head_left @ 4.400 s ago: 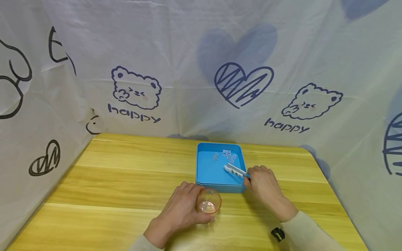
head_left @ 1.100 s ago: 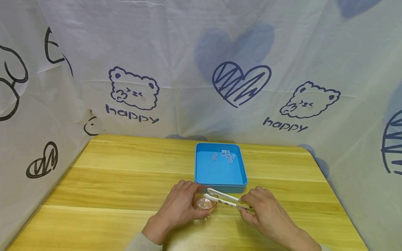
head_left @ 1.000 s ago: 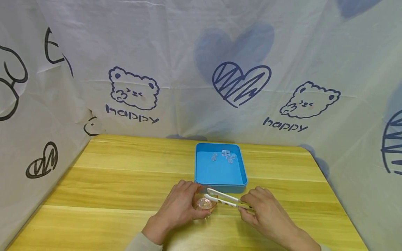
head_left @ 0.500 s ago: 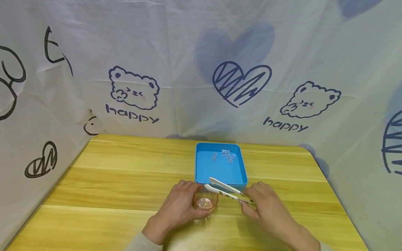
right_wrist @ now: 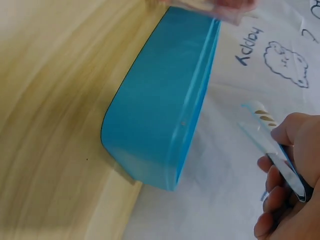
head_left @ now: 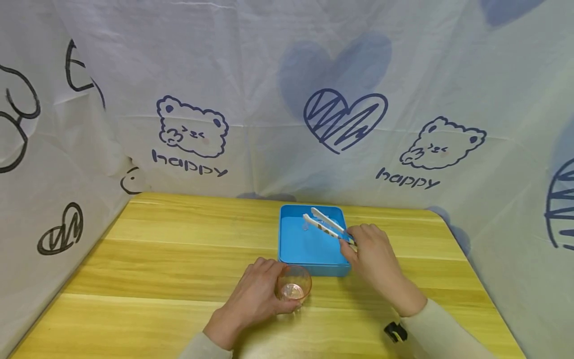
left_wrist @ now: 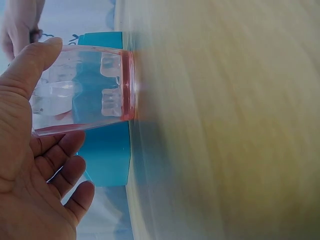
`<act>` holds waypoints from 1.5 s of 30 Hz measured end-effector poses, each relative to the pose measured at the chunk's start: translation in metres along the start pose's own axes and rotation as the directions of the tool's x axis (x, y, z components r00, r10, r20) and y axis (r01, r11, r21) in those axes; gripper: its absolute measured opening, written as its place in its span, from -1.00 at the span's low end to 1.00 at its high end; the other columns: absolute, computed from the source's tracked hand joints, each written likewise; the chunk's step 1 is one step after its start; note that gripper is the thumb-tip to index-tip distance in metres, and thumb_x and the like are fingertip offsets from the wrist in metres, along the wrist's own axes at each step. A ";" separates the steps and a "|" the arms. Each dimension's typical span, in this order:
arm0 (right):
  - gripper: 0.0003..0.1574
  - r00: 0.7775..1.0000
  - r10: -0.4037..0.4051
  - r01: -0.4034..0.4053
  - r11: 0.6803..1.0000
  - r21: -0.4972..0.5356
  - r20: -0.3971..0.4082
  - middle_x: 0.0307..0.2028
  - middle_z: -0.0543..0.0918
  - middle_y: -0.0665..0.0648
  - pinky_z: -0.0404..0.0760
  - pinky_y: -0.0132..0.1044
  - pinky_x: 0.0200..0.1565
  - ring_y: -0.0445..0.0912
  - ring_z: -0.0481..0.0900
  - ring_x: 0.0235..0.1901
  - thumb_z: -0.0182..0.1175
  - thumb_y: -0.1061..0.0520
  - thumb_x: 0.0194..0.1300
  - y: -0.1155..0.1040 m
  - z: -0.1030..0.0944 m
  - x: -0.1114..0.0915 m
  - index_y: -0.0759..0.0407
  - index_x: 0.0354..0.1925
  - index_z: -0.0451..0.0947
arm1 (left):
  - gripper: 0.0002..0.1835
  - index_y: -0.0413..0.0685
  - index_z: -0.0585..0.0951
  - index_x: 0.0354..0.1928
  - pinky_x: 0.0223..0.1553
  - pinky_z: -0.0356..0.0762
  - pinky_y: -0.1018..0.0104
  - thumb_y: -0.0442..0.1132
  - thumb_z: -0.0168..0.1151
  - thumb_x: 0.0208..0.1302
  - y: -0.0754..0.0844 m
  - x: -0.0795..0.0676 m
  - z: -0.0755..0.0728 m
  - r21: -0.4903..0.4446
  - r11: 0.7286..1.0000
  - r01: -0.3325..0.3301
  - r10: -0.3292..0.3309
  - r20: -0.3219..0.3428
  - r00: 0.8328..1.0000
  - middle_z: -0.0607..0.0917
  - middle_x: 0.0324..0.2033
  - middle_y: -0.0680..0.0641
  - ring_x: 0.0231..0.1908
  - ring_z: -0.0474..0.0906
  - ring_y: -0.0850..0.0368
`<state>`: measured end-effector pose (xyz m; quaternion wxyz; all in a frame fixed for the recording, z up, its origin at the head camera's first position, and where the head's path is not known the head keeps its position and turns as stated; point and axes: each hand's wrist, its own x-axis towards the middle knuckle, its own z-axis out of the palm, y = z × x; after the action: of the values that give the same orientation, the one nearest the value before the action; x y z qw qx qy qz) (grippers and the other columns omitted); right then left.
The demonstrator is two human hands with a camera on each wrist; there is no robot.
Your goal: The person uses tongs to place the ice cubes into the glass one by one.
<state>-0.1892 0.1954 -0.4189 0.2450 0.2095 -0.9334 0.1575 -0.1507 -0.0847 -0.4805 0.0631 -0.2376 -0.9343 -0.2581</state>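
My left hand (head_left: 253, 296) grips a clear cup (head_left: 293, 284) with a pinkish-orange tint, which stands upright before the blue box (head_left: 314, 269). Thumb and fingers wrap its sides. Through its wall the left wrist view shows clear ice-like cubes (left_wrist: 111, 102) at the bottom. My right hand (head_left: 374, 257) holds small white tongs (head_left: 320, 227) with brownish marks, their arms spread apart over the box. Beneath and beside the tips lie several clear cubes (head_left: 306, 226), partly hidden by the tongs. In the right wrist view, the tongs (right_wrist: 265, 116) have nothing between their tips.
Both hands work over a yellow wood-grain table (head_left: 179, 254). A white cloth (head_left: 264, 99) printed with bears and hearts hangs behind it and at the sides. A black strap-like item (head_left: 395, 332) shows by the right sleeve (head_left: 441, 329).
About a second ago the tongs' tips were at the cup. Since then my right hand has carried them forward over the box's cubes. My left hand and the cup have stayed put.
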 end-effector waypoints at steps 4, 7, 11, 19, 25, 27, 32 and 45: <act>-0.70 0.999 0.034 -0.032 0.998 -0.049 0.034 -0.26 0.73 0.27 0.61 0.08 -0.15 0.18 0.61 -0.25 0.43 0.13 0.33 0.003 0.016 0.011 0.38 -0.14 0.68 | -0.26 0.03 0.66 0.15 0.14 0.51 0.01 0.33 0.56 0.04 0.000 0.001 0.000 -0.001 1.000 0.003 -0.003 0.002 1.000 0.71 0.02 0.07 0.03 0.51 0.10; -0.71 0.995 0.073 -0.066 0.994 -0.092 0.072 -0.30 0.71 0.25 0.59 0.07 -0.19 0.17 0.59 -0.27 0.42 0.11 0.34 0.004 0.025 0.017 0.35 -0.19 0.67 | -0.26 0.04 0.66 0.15 0.13 0.51 0.02 0.33 0.56 0.03 0.000 0.002 0.000 0.003 1.000 0.004 -0.004 0.003 1.000 0.71 0.02 0.08 0.02 0.51 0.11; -0.71 0.988 0.114 -0.099 0.986 -0.138 0.105 -0.39 0.66 0.20 0.54 0.04 -0.26 0.14 0.54 -0.34 0.41 0.07 0.34 0.003 0.035 0.021 0.29 -0.30 0.62 | -0.26 0.06 0.66 0.15 0.14 0.52 0.03 0.34 0.56 0.03 0.001 0.002 0.000 0.008 1.000 0.007 -0.007 0.004 1.000 0.71 0.02 0.09 0.03 0.52 0.11; -0.64 0.987 0.108 -0.084 0.978 -0.190 0.121 -0.48 0.56 0.14 0.43 -0.08 -0.38 0.08 0.45 -0.44 0.44 0.03 0.31 0.002 0.051 0.020 0.25 -0.40 0.55 | -0.25 0.07 0.65 0.16 0.16 0.51 0.03 0.35 0.55 0.03 0.002 0.002 -0.002 0.006 1.000 0.018 -0.019 0.013 1.000 0.71 0.04 0.09 0.05 0.52 0.10; -0.63 0.984 0.121 -0.094 0.976 -0.198 0.128 -0.48 0.55 0.14 0.42 -0.08 -0.37 0.07 0.45 -0.44 0.44 0.02 0.32 0.002 0.059 0.018 0.24 -0.40 0.54 | -0.25 0.07 0.65 0.17 0.19 0.51 0.02 0.36 0.53 0.04 0.002 0.002 -0.002 0.010 1.000 0.021 -0.021 0.021 1.000 0.70 0.04 0.09 0.07 0.52 0.10; -0.63 0.984 0.124 -0.096 0.975 -0.200 0.131 -0.48 0.56 0.14 0.42 -0.08 -0.37 0.07 0.45 -0.44 0.44 0.02 0.32 0.001 0.060 0.017 0.25 -0.40 0.55 | -0.25 0.07 0.65 0.16 0.18 0.51 0.02 0.36 0.53 0.04 0.002 0.002 -0.002 0.013 1.000 0.018 -0.018 0.020 1.000 0.70 0.04 0.09 0.07 0.52 0.10; -0.64 0.980 0.135 -0.102 0.972 -0.211 0.147 -0.48 0.54 0.14 0.42 -0.08 -0.37 0.07 0.45 -0.44 0.42 0.01 0.33 0.001 0.062 0.018 0.24 -0.38 0.55 | -0.26 0.07 0.65 0.14 0.15 0.51 0.02 0.34 0.56 0.03 0.001 0.001 -0.001 0.015 1.000 0.010 -0.010 0.014 1.000 0.71 0.02 0.08 0.05 0.52 0.10; -0.67 0.971 0.148 -0.108 0.972 -0.207 0.188 -0.54 0.45 0.10 0.31 -0.15 -0.39 0.03 0.37 -0.48 0.35 0.05 0.37 0.001 0.066 0.019 0.21 -0.42 0.51 | -0.26 0.08 0.66 0.15 0.12 0.53 0.03 0.34 0.57 0.02 0.001 0.001 -0.001 0.076 0.997 -0.023 0.023 -0.004 1.000 0.71 0.02 0.06 0.04 0.53 0.10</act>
<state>-0.2307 0.1639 -0.4637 0.1574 0.1386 -0.9760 0.0586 -0.1508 -0.0842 -0.4786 0.0774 -0.2451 -0.9405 -0.2223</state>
